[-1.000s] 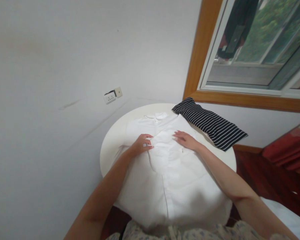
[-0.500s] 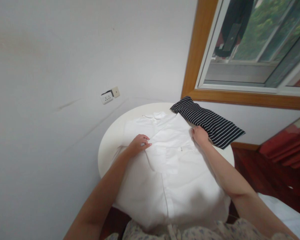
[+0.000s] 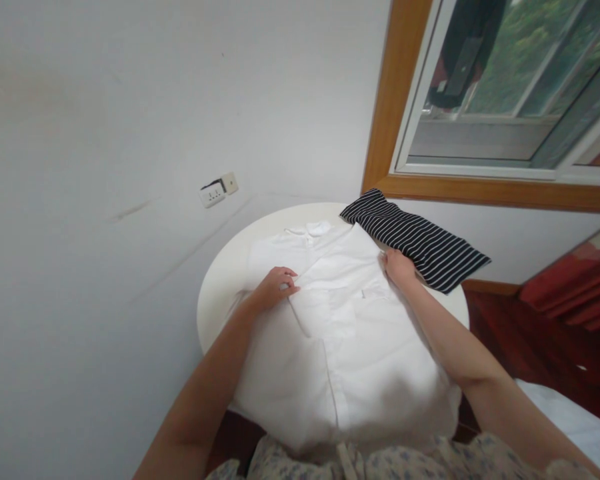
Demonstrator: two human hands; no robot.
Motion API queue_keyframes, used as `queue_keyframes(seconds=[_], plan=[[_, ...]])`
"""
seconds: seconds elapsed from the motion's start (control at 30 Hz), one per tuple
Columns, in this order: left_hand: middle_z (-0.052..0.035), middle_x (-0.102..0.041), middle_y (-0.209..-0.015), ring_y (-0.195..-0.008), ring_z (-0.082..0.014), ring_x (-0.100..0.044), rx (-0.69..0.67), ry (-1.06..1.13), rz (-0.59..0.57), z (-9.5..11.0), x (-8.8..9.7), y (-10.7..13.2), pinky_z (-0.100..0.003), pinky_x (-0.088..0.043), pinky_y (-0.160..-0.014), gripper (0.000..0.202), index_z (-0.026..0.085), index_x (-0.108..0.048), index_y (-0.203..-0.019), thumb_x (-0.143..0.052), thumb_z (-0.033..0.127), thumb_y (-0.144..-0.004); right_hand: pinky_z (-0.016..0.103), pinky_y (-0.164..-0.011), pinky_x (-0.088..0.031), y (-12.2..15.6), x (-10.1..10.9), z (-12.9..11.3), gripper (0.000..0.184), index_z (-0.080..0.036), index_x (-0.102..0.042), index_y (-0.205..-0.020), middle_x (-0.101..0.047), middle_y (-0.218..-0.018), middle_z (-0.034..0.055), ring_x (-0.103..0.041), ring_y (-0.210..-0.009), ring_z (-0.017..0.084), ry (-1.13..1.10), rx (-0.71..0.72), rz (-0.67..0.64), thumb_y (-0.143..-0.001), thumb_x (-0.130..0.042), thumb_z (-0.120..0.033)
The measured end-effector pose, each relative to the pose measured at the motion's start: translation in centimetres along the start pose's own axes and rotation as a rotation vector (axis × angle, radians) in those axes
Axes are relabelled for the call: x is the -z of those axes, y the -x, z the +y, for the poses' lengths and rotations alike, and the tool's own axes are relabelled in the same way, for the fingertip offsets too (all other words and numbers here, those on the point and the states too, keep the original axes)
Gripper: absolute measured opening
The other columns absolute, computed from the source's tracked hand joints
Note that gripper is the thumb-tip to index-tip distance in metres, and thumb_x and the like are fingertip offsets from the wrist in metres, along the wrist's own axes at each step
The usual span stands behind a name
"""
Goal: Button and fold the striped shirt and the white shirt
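A white buttoned shirt (image 3: 340,353) lies spread over a small round white table (image 3: 220,280), collar toward the wall, hem hanging over the near edge. My left hand (image 3: 276,287) rests on the shirt's left chest with the fingers curled, pinching a fold of the cloth. My right hand (image 3: 399,267) grips the shirt's right shoulder edge, right beside a folded black garment with thin white stripes (image 3: 415,240).
The table stands in a corner against a white wall with a power socket (image 3: 215,192). A wood-framed window (image 3: 395,133) is at the right. Dark red floor (image 3: 520,347) and red fabric (image 3: 575,287) lie to the right, white bedding (image 3: 570,427) at lower right.
My right hand slid from the middle of the shirt's chest out to its right shoulder edge by the striped garment. My left hand stayed on the left chest.
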State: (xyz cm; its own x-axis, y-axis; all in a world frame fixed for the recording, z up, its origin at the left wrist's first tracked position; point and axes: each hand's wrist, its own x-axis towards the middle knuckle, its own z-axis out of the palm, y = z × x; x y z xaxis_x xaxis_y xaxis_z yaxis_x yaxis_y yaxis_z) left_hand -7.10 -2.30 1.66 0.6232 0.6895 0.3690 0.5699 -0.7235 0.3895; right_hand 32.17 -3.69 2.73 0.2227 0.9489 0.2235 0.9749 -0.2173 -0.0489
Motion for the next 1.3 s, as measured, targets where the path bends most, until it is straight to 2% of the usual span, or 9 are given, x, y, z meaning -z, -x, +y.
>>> queue_keyframes(seconds=[0.1,0.17,0.27,0.37,0.47,0.6,0.9,1.1,1.3], plan=[[-0.0077,-0.067,-0.107,-0.101,-0.0210,-0.059,-0.005,0.012,0.002,0.0,0.0,0.0,-0.038,-0.044,-0.094,0.029,0.021,-0.067,-0.067,-0.061,0.044,-0.084,0.046,-0.091,-0.046,0.5,0.9,-1.4,0.033,-0.012,-0.063,-0.113,-0.060,-0.119,0.0214,-0.055,-0.113,0.033,-0.018,0.174,0.107,-0.095,-0.039,-0.025],[-0.0077,-0.068,-0.106,-0.100,-0.0209,-0.060,-0.009,0.021,0.012,-0.1,-0.2,0.0,-0.038,-0.044,-0.094,0.033,0.021,-0.067,-0.065,-0.060,0.047,-0.085,0.049,-0.099,-0.040,1.1,1.2,-3.4,0.033,-0.015,-0.065,-0.114,-0.060,-0.124,0.0178,-0.050,-0.121,0.033,-0.100,0.416,0.114,-0.094,-0.040,-0.025],[-0.0070,-0.070,-0.102,-0.096,-0.0200,-0.061,0.009,0.030,0.032,-0.6,-0.6,-0.2,-0.037,-0.045,-0.092,0.042,0.021,-0.068,-0.060,-0.054,0.049,-0.088,0.044,-0.107,-0.036,2.2,0.6,-7.3,0.037,-0.023,-0.060,-0.127,-0.056,-0.136,0.0090,-0.043,-0.131,0.025,-0.308,0.894,-0.048,-0.095,-0.041,-0.028],[-0.0058,-0.071,-0.101,-0.093,-0.0188,-0.062,0.030,0.039,0.033,-1.1,-0.9,-0.2,-0.036,-0.045,-0.091,0.046,0.021,-0.068,-0.056,-0.053,0.050,-0.088,0.043,-0.112,-0.030,2.9,-0.6,-10.3,0.042,-0.028,-0.049,-0.138,-0.045,-0.147,0.0052,-0.035,-0.139,0.019,-0.429,1.130,-0.204,-0.099,-0.035,-0.032],[-0.0063,-0.071,-0.101,-0.093,-0.0190,-0.062,0.030,0.042,0.019,-1.2,-1.0,-0.2,-0.038,-0.044,-0.092,0.046,0.020,-0.067,-0.055,-0.055,0.051,-0.087,0.049,-0.115,-0.021,1.9,-1.6,-11.1,0.048,-0.030,-0.041,-0.144,-0.033,-0.154,0.0052,-0.027,-0.143,0.021,-0.386,1.093,-0.257,-0.099,-0.035,-0.044],[-0.0078,-0.070,-0.100,-0.091,-0.0203,-0.062,0.031,0.044,0.026,-1.0,-0.9,-0.1,-0.039,-0.045,-0.090,0.047,0.020,-0.066,-0.053,-0.055,0.050,-0.087,0.054,-0.116,-0.015,-1.8,-2.8,-9.4,0.063,-0.028,-0.035,-0.148,-0.025,-0.157,0.0071,-0.020,-0.145,0.025,-0.252,0.841,-0.242,-0.094,-0.034,-0.061],[-0.0074,-0.070,-0.100,-0.092,-0.0195,-0.061,0.041,0.054,0.028,-0.4,-0.7,0.0,-0.037,-0.045,-0.090,0.048,0.019,-0.066,-0.054,-0.053,0.049,-0.089,0.051,-0.116,-0.018,-7.0,-4.8,-5.9,0.059,-0.021,-0.039,-0.146,-0.028,-0.156,0.0103,-0.022,-0.144,0.027,-0.186,0.454,-0.153,-0.098,-0.030,-0.054],[-0.0077,-0.069,-0.102,-0.093,-0.0192,-0.062,0.000,0.025,0.021,-0.8,-0.9,-0.1,-0.037,-0.044,-0.091,0.044,0.019,-0.068,-0.057,-0.054,0.046,-0.089,0.041,-0.112,-0.025,-5.0,-3.1,-6.5,0.043,-0.012,-0.058,-0.129,-0.051,-0.140,0.0159,-0.038,-0.133,0.025,-0.259,0.525,-0.049,-0.098,-0.039,-0.034],[-0.0072,-0.067,-0.106,-0.097,-0.0200,-0.060,-0.034,0.031,0.011,-0.8,-0.8,0.1,-0.036,-0.044,-0.091,0.032,0.021,-0.071,-0.062,-0.066,0.046,-0.081,0.031,-0.088,-0.042,0.4,0.4,-8.3,0.045,-0.018,-0.070,-0.091,-0.067,-0.087,0.0068,-0.058,-0.089,0.019,-0.482,0.871,-0.195,-0.095,-0.039,-0.050]])
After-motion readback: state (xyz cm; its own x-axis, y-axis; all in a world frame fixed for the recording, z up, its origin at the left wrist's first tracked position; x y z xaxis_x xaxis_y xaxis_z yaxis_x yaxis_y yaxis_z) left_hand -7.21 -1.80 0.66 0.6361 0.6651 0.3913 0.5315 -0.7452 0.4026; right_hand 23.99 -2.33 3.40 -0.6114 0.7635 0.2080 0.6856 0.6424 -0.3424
